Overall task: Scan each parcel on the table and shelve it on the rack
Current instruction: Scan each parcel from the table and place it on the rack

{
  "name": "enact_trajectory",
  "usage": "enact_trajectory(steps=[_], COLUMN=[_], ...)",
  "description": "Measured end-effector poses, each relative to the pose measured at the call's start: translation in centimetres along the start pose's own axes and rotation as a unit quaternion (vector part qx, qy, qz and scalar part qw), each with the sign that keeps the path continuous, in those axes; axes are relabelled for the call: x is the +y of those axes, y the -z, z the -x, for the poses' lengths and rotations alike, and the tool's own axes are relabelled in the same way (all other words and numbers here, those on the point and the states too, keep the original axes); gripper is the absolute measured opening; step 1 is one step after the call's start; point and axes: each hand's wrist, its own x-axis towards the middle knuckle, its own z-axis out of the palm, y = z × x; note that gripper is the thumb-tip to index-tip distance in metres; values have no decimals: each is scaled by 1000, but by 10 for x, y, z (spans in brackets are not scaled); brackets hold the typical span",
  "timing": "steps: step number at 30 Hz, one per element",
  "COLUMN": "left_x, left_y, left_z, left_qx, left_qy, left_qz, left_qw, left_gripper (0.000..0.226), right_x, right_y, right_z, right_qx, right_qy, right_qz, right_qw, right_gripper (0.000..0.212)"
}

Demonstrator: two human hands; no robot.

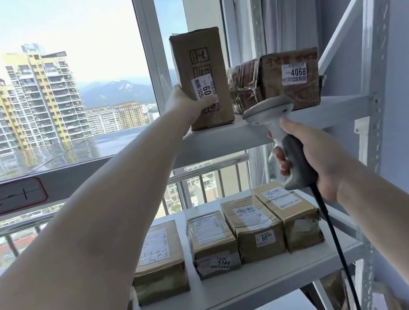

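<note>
A tall brown cardboard parcel (199, 62) stands upright on the upper shelf (300, 113) of the white rack. My left hand (186, 104) grips its lower left side, thumb lying across its white number label. Next to it on the right sits a tape-wrapped parcel (277, 79) labelled 4068. My right hand (316, 162) holds a grey and white barcode scanner (279, 130) by the handle, its head just in front of the upper shelf's edge. The scanner's black cable hangs down at the right.
Several labelled parcels, one marked 5144 (213, 243), sit in a row on the lower shelf (223, 296). A shelf tag reading 2-1 (11, 197) is on the left beam. A window is behind the rack and a wall on the right.
</note>
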Motion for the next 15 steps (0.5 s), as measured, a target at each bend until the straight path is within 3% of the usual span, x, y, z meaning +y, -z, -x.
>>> enact_trajectory(steps=[15], left_x=[2], left_y=[-22], left_z=[0], left_qx=[37], left_qy=[7], left_qz=[-7], left_qw=[999], left_gripper=[73], right_x=[2], right_y=[15], right_z=[-9], right_qx=[1], right_qy=[-5], right_qz=[4], right_qw=[1000], right_gripper=[30])
